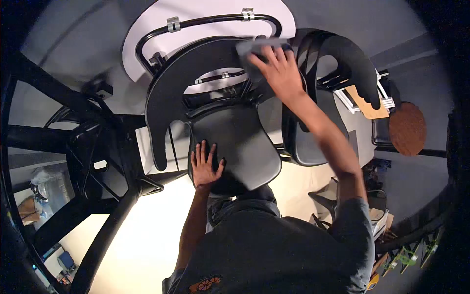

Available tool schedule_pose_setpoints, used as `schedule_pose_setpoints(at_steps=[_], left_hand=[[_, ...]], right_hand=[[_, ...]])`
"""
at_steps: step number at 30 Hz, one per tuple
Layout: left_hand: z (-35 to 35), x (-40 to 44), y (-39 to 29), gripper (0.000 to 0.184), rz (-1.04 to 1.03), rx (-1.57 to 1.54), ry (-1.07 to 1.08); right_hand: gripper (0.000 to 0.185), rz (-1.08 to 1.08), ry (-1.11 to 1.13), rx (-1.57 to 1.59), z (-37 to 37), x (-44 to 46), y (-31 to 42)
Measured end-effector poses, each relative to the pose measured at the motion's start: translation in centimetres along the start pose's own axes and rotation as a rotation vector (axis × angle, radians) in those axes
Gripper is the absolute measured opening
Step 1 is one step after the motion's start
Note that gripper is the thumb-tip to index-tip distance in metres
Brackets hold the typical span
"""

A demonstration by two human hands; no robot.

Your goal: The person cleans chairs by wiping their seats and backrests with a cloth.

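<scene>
A black chair with a curved backrest [196, 59] and a smooth seat [235, 142] stands in front of me. My left hand [206, 165] lies on the left part of the seat, its fingers spread, holding nothing. Up at the top right of the backrest, my right hand [281, 73] presses a grey cloth [248, 49] against the curved rim. The cloth and the fingertips are slightly blurred.
Behind the chair is a white round-edged tabletop [210, 10] with a black tube frame. More black chairs [308, 142] stand close on the right. A round brown stool top [408, 128] is farther right. Black frames [98, 161] fill the left.
</scene>
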State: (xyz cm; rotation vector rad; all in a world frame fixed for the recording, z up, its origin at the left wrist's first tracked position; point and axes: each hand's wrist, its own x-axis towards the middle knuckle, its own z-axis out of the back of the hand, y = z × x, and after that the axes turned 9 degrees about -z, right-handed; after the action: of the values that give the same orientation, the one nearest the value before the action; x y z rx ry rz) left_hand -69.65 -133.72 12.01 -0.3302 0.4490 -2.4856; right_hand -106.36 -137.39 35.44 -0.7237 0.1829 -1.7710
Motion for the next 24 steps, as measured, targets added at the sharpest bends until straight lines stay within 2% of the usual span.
schedule_pose_setpoints(at_steps=[1,4,6,7,8,10,11,13,14,15,16,17,18,19,21,22,23,24], left_hand=[[0.0,-0.1,-0.1,0.078,0.0,-0.003,-0.001],[-0.2,-0.3,-0.2,0.078,0.005,0.011,0.005],[-0.4,-0.2,0.1,0.079,-0.002,0.019,0.008],[-0.5,-0.2,0.3,0.078,-0.009,0.017,0.013],[-0.6,-0.4,0.3,0.078,-0.013,0.012,0.023],[-1.5,-0.1,1.1,0.078,0.006,0.031,0.077],[-1.9,-0.2,1.4,0.079,0.025,0.039,0.135],[-2.4,-0.4,1.4,0.079,-0.018,0.035,0.01],[-1.7,0.0,1.0,0.077,0.051,0.089,0.178],[-0.9,-0.4,1.2,0.076,0.037,0.108,0.324],[-0.2,-0.8,1.5,0.075,0.022,0.128,0.47],[-0.1,-0.5,0.7,0.077,0.015,0.056,0.255],[-0.1,-0.1,0.0,0.078,0.009,-0.014,0.037],[-0.1,0.1,-0.1,0.078,0.01,-0.013,0.031],[0.0,0.2,-0.2,0.08,0.02,0.003,0.055],[0.2,0.2,-0.2,0.08,0.024,0.004,0.05],[0.5,0.3,-0.3,0.081,0.036,0.038,0.188],[1.0,0.5,-0.4,0.082,0.049,0.073,0.324]], right_hand=[[0.051,-0.123,-0.015,0.084,-0.2,1.6,1.6],[0.055,-0.294,-0.299,0.486,-2.7,4.6,8.0],[0.057,-0.537,-0.421,0.994,-1.4,5.8,14.8],[0.061,-0.609,-0.411,1.343,-1.2,6.2,18.8],[0.061,-0.677,-0.434,1.537,0.8,6.0,22.5],[0.059,-0.606,-0.344,1.651,4.6,3.5,30.1],[0.056,-0.41,-0.127,1.688,6.3,0.5,32.2],[0.045,-0.209,-0.382,1.54,7.7,-1.3,32.0],[0.045,-0.208,-0.376,1.539,7.2,-0.7,30.3],[0.038,-0.247,-0.013,1.705,6.1,0.7,27.7],[0.031,-0.374,0.065,1.794,4.3,2.0,25.9],[0.026,-0.51,0.133,1.883,2.6,3.2,24.2],[0.032,-0.594,-0.126,1.642,-0.3,4.3,22.5],[0.04,-0.724,-0.345,1.355,-3.2,5.3,20.9],[0.04,-0.949,-0.578,1.155,-3.6,5.8,19.1],[0.04,-0.987,-0.546,1.237,-3.0,5.8,19.8],[0.04,-1.025,-0.512,1.321,-2.0,5.7,21.2],[0.045,-0.883,-0.612,1.482,-2.0,5.2,23.9]])
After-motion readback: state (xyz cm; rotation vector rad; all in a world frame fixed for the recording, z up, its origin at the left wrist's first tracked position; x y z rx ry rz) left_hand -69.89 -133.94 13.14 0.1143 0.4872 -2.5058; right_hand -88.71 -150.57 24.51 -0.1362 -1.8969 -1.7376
